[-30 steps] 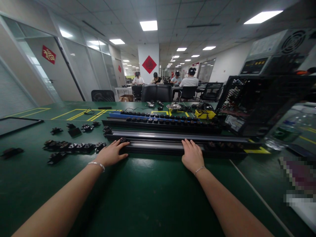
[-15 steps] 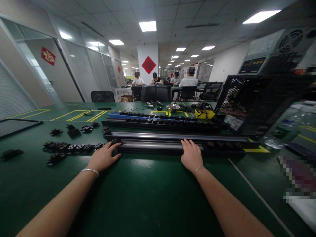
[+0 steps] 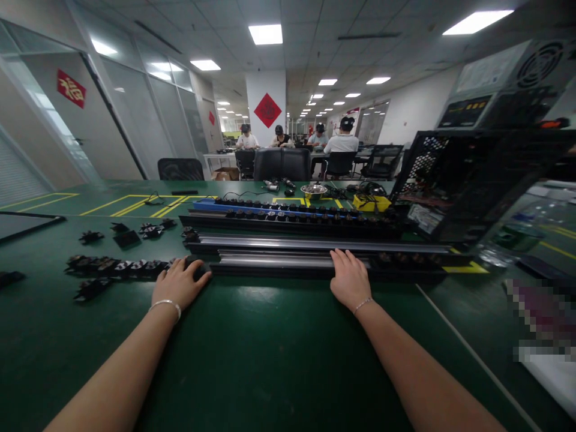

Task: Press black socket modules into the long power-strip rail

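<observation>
My left hand (image 3: 180, 285) is at the left end of the nearest rail, its thumb and fingers curled round a small dark block-like part (image 3: 197, 268). The fingers partly hide that part. My right hand (image 3: 350, 279) lies with fingers stretched over the near black rail (image 3: 279, 261), which has a shiny metal channel. Several dark small parts sit in this rail's right end (image 3: 405, 259). Just behind it runs a second, longer rail (image 3: 315, 242). Left of my left hand is a row of small black parts (image 3: 121, 268), with a single one (image 3: 92, 289) in front.
Farther back lie a blue rail (image 3: 207, 206) and a black rail (image 3: 202, 221) lined with small parts. A metal bowl (image 3: 314, 191), a yellow box (image 3: 371, 204) and cables stand behind. An open computer case (image 3: 477, 186) and a plastic bottle (image 3: 504, 240) are at right. People sit beyond.
My left hand has moved slightly left, with the dark part, away from the near rail's end. My right hand stays on the rail. The view has shifted a little.
</observation>
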The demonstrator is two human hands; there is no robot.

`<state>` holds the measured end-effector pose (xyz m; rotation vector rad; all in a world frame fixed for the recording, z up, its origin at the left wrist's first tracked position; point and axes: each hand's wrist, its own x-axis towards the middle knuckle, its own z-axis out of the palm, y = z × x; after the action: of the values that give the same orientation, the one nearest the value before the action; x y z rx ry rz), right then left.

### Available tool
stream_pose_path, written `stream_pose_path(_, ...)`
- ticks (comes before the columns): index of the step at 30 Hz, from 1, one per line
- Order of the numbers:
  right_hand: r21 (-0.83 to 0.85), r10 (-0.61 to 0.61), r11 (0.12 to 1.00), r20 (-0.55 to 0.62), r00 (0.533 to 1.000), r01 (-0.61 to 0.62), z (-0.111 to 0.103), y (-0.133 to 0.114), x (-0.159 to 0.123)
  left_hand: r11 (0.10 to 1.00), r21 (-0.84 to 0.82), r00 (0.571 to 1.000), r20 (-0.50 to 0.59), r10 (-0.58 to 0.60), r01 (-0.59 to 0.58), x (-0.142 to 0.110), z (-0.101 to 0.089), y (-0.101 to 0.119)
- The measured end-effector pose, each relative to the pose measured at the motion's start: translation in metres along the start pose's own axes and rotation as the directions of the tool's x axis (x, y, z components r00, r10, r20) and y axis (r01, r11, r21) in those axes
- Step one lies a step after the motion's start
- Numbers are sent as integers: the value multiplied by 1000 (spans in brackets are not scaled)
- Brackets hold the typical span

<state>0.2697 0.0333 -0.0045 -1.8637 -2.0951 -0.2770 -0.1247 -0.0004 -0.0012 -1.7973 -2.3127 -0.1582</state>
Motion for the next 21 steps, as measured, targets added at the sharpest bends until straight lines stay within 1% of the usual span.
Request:
stream_pose_path(3,-6,-2,1000,-16,1000,2,2,0,0,996,-36,994,77,-80,83,2,4,-9)
stream_pose_path(5,-12,-5,1000,-17,1000,5,2,1,0,992,-52,990,89,-111,116,2,5,-12)
stream_pose_path(7,-16,-8,1000,-11,1000,7,2,1,0,989,-68,990,41,-132,135,-1,5,-10)
stream_pose_path(9,-16,-7,1000,-5,1000,7,1,1,0,991,-84,991,-75,-111,105,-5,2,-2)
stream_pose_path(10,-15,-7,1000,-3,1000,7,1,0,0,994,-89,987,-146,-72,60,-8,-1,5)
stream_pose_path(11,-13,-7,1000,-1,1000,7,1,0,0,995,-95,978,-208,-18,-2,-11,-4,15)
stream_pose_path(12,-11,-6,1000,-1,1000,6,0,0,0,991,-109,968,-246,45,-74,-14,-7,27)
stream_pose_path(14,-6,-5,1000,-1,1000,5,0,0,0,967,-145,951,-257,170,-212,-20,-13,58)
stream_pose_path(16,-2,-5,1000,-2,1000,5,1,0,0,931,-185,937,-221,271,-313,-25,-17,95)
stream_pose_path(19,8,-10,1000,-12,1000,10,3,1,0,911,-235,937,-170,305,-339,-30,-15,147)
stream_pose_path(21,28,-21,999,-28,999,21,2,3,0,911,-235,939,-141,313,-339,-32,-12,170)
